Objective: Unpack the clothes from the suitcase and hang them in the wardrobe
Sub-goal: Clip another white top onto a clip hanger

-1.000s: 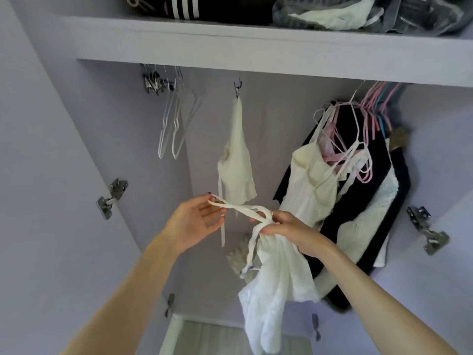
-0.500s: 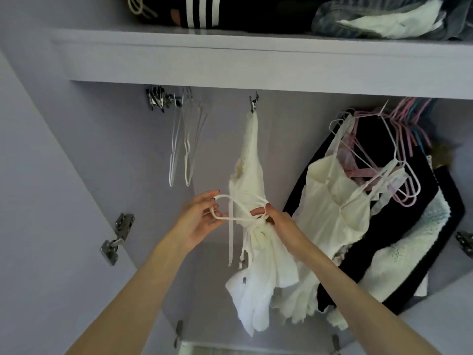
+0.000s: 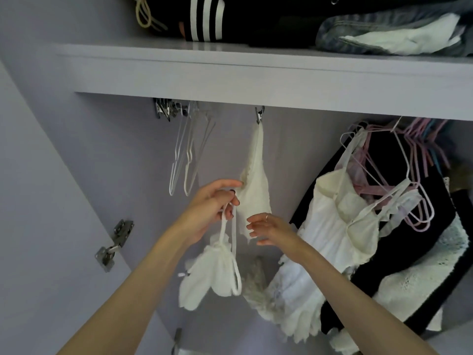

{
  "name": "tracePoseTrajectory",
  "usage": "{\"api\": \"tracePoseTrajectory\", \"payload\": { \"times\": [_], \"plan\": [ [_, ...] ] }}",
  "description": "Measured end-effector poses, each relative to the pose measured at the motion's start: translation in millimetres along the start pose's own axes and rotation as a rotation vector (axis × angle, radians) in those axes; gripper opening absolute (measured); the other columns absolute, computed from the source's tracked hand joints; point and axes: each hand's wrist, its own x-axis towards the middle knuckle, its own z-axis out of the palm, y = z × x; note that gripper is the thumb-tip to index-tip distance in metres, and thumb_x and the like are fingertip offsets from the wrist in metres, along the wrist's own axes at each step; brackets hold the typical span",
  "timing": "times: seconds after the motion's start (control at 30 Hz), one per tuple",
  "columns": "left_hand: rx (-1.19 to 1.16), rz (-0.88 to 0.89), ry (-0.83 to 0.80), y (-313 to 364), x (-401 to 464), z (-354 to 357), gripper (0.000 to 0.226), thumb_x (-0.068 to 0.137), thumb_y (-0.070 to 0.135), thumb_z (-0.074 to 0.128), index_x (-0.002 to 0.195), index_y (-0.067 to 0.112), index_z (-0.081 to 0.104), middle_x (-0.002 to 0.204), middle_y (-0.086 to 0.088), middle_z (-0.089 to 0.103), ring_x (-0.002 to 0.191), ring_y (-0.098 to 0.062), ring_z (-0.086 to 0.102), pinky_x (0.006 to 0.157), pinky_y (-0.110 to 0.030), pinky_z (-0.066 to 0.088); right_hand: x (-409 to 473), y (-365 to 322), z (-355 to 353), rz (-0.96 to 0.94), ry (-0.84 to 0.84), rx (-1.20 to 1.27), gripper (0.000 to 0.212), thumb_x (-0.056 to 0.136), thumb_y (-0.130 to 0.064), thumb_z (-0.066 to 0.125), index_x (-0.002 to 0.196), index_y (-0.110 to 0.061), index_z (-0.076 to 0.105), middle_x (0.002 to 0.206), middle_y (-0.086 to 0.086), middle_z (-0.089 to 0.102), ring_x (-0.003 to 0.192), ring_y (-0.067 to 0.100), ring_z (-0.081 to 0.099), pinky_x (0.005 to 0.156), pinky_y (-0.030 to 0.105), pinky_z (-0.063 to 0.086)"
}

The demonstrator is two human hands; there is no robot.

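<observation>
Head view shows your left hand (image 3: 212,201) pinching the strap of the small white top (image 3: 212,272) dangling just below it — likely to free your open, empty right hand (image 3: 266,226) for the clip (image 3: 259,115) above.

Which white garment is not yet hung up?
The small white top dangling by its strap from the left hand. The cream top hangs from a clip; the white dress is on a hanger.

Both forearms were raised, converging. Left hand (image 3: 210,208) had its fingers curled, pinching a thin white strap (image 3: 225,226). Right hand (image 3: 268,229) was open, fingers spread, apparently holding nothing.
</observation>
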Motion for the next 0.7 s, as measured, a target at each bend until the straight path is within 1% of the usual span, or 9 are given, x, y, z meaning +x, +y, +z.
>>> {"api": "tracePoseTrajectory", "payload": {
  "times": [0.1,0.2,0.3,0.37,0.43,0.5,0.57,0.67,0.7],
  "plan": [
    [0.053,0.012,-0.003,10.5,4.5,-2.8,0.033,0.093,-0.003,0.04,0.111,0.014,0.062,0.07,-0.003,0.055,0.056,-0.014,0.047,0.057,-0.025,0.044,2.1,9.3,9.9,0.004,-0.189,-0.117,0.04,0.09,-0.006,0.057,0.126,-0.02,0.048,0.123,-0.001,0.053,0.11,0.016,0.054,0.094,0.033,0.047],
    [0.035,0.008,0.031,16.2,10.2,-9.7,0.034,0.093,-0.004,0.038,0.108,0.015,0.062,0.071,-0.004,0.053,0.058,-0.015,0.047,0.059,-0.027,0.045,2.4,10.0,25.1,0.029,-0.33,-0.207,0.055,0.091,-0.021,0.061,0.14,-0.022,0.035,0.137,-0.004,0.044,0.123,0.015,0.048,0.1,0.033,0.045],
    [-0.022,0.003,0.036,19.1,11.9,-14.4,0.033,0.093,-0.003,0.039,0.111,0.012,0.062,0.073,-0.005,0.053,0.062,-0.018,0.048,0.061,-0.03,0.047,8.6,12.3,38.8,-0.047,-0.322,-0.363,0.074,0.088,-0.03,0.064,0.148,-0.027,0.02,0.15,-0.008,0.029,0.136,0.016,0.035,0.107,0.03,0.035],
    [-0.032,0.009,0.038,20.4,11.2,-15.7,0.033,0.093,-0.003,0.039,0.115,0.011,0.06,0.074,-0.006,0.053,0.062,-0.018,0.048,0.061,-0.03,0.048,15.2,12.6,44.7,-0.126,-0.285,-0.469,0.071,0.089,-0.027,0.063,0.148,-0.028,0.022,0.152,-0.008,0.027,0.137,0.015,0.033,0.109,0.027,0.032],
    [-0.031,0.015,0.056,20.6,11.4,-16.9,0.033,0.093,-0.003,0.039,0.116,0.01,0.059,0.074,-0.005,0.054,0.061,-0.018,0.048,0.061,-0.03,0.049,21.5,13.0,46.1,-0.184,-0.212,-0.563,0.051,0.091,-0.021,0.058,0.14,-0.021,0.041,0.141,0.0,0.047,0.124,0.018,0.049,0.103,0.028,0.041],
    [-0.033,0.012,0.085,18.2,11.6,-20.1,0.033,0.093,-0.003,0.039,0.114,0.012,0.06,0.075,-0.005,0.055,0.059,-0.017,0.049,0.061,-0.03,0.049,25.5,14.3,43.7,-0.218,-0.088,-0.664,0.029,0.094,-0.014,0.05,0.119,-0.011,0.063,0.115,0.01,0.066,0.101,0.025,0.063,0.094,0.034,0.049],
    [-0.019,0.006,0.138,12.8,11.6,-25.8,0.033,0.092,-0.003,0.04,0.11,0.015,0.061,0.076,-0.005,0.056,0.058,-0.017,0.05,0.06,-0.029,0.05,27.9,18.1,35.9,-0.193,0.02,-0.646,0.026,0.093,-0.013,0.047,0.099,-0.004,0.071,0.093,0.014,0.072,0.083,0.027,0.067,0.086,0.036,0.052],
    [-0.009,-0.018,0.258,0.7,13.6,-35.8,0.033,0.091,-0.004,0.039,0.102,0.018,0.061,0.075,-0.007,0.057,0.057,-0.017,0.05,0.055,-0.027,0.05,31.2,19.6,15.1,-0.127,0.129,-0.541,0.021,0.089,-0.013,0.053,0.085,-0.004,0.072,0.067,0.006,0.068,0.06,0.009,0.064,0.071,0.018,0.051],
    [-0.014,-0.033,0.294,-3.3,14.9,-37.8,0.033,0.091,-0.005,0.039,0.101,0.017,0.061,0.075,-0.007,0.057,0.057,-0.017,0.05,0.053,-0.026,0.05,32.7,19.4,7.6,-0.102,0.141,-0.455,0.019,0.087,-0.012,0.056,0.083,-0.004,0.072,0.066,0.005,0.068,0.054,0.004,0.062,0.066,0.013,0.05]
  ]
}}
